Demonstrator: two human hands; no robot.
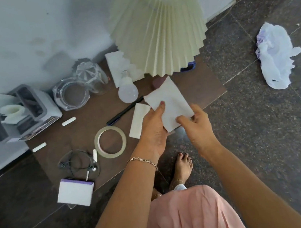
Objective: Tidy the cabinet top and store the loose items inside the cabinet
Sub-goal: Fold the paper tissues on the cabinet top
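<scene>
- A bare foot (pixel 183 165) stands on the dark stone floor (pixel 269 133), just in front of the brown counter (pixel 80 130).
- Both hands hold one white sheet of paper (pixel 170 104) above the near right part of the counter. The left hand (pixel 154 128) grips its left edge, with the thumb on top. The right hand (pixel 198 125) pinches its lower right corner.
- At the near left corner, a white box (pixel 75 191) with a purple edge hangs partly over the counter's edge.
- Just behind the box lies a tangled black cable (pixel 77 162).
- A roll of clear tape (pixel 110 142) lies flat between the cable and the hands.
- A folded paper strip (pixel 138 121) lies beside the left hand, and a black pen (pixel 125 110) lies just behind it.
- Two short white sticks (pixel 69 121) lie apart on the left part of the counter.
- A white bulb (pixel 127 89) lies near the pen.
- At the back stand a glass ashtray (pixel 72 95), a glass jar (pixel 89 76) and a grey holder (pixel 24 112) with tissues in it.
- A lamp (pixel 157 22) with a pleated pale shade stands at the back right, with a white napkin (pixel 120 67) partly under the shade.
- A crumpled plastic bag (pixel 276 55) lies on the floor, well apart to the right.
</scene>
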